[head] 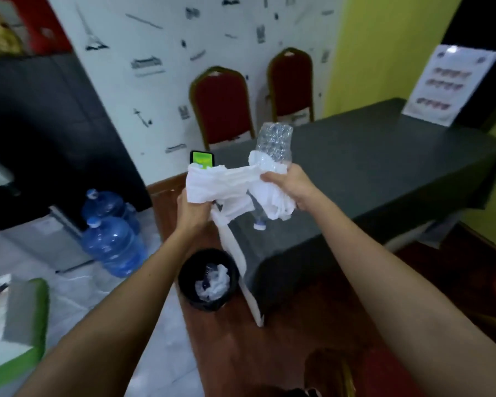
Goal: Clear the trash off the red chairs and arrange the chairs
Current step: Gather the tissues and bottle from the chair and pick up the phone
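Nearest the person, at the lower left, a green-and-white box [17, 325] sits at the frame edge; pale floor tiles run beside a strip of reddish-brown floor [241, 353], which lies open between the forearms. On that strip stands a black waste bin [208, 279], holding crumpled white trash and touching or nearly touching the white leg of the dark grey table [384, 167]; the table's near corner juts toward the bin, narrowing the passage there.

Above the bin both hands are raised. The left hand [194, 209] is clenched on one end of a bunch of white tissue paper [226, 184]; the right hand [291, 186] is clamped on the other end together with a crushed clear plastic bottle [274, 144], whose base points up and whose blue-white cap hangs below the hand. A strip of tissue dangles toward the bin.

To the left, two blue water jugs [112, 242] stand on the tiles against a dark counter [55, 124]. A phone [202, 160] with a green screen stands at the table's far left edge. Beyond the table, two red chairs [222, 110] with gold frames stand side by side against the patterned white wall; their seats are hidden by the tabletop. A printed sign [450, 84] stands at the table's far right corner.
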